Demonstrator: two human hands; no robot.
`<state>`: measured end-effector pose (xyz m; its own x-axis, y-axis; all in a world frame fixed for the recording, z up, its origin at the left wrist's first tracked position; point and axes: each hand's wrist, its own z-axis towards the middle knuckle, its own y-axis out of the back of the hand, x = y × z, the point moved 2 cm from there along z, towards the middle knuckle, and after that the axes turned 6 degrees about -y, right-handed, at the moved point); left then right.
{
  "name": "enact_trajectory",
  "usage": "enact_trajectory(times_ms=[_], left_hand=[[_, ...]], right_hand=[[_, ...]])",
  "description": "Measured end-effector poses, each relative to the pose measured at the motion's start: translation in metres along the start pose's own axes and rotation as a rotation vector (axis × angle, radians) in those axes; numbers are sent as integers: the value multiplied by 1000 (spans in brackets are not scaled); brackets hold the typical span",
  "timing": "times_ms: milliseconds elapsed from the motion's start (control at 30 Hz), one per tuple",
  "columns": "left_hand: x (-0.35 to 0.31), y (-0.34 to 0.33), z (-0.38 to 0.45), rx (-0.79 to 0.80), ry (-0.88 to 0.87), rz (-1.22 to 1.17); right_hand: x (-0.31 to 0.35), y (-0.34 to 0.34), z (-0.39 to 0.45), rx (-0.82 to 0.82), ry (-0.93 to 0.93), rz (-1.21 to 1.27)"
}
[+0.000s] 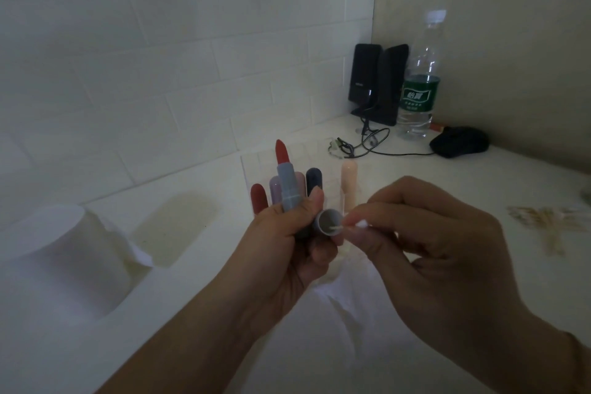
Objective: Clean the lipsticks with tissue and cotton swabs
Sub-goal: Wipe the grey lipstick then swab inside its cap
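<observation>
1. Left hand (pixel 284 243) has fingers curled round two things at once: open lipstick (pixel 286 177), red bullet up and exposed, plus its cap (pixel 327 222), mouth turned toward the right hand. Both are held in the air above the table's near-middle, just in front of the clear holder (pixel 315 169) w/ the other lipsticks.
2. Right hand (pixel 425 240) pinches a cotton swab (pixel 347 227) between thumb and fingertips; one tip looks to be at or just inside the cap rim.
3. Risk: grip is split between tube and cap, so pushing the swab hard could twist the cap loose & drop it.
4. Risk: bare bullet stands close to the holder; tilting the left hand could smear it on fingers or knock the bullet.
5. Risk: thin swab stick may bend or snap if levered vs the cap wall.
6. Risk: dim light, so residue inside the cap is hard to judge; spots prob. get missed.
7. Tissue roll (pixel 64 253) sits near the left edge, spare swabs (pixel 550 221) near the right edge, tissue sheet (pixel 367 313) at the near edge under the hands; a dropped lipstick would stain it.
</observation>
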<state>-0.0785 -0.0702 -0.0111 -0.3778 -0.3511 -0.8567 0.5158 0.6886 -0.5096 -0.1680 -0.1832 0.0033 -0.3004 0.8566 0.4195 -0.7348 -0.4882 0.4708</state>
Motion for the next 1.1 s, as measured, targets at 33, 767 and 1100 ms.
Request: enact_trajectory(times_ms=[33,767,1100], left_hand=[[1,1,0,-4,9,5],[2,5,4,30,-68,36],[3,4,4,5,-77,106]], right_hand=[[-1,1,0,-3,-9,12],[-2,-1,-2,-24,41,-38],[0,3,0,5,155,-314]])
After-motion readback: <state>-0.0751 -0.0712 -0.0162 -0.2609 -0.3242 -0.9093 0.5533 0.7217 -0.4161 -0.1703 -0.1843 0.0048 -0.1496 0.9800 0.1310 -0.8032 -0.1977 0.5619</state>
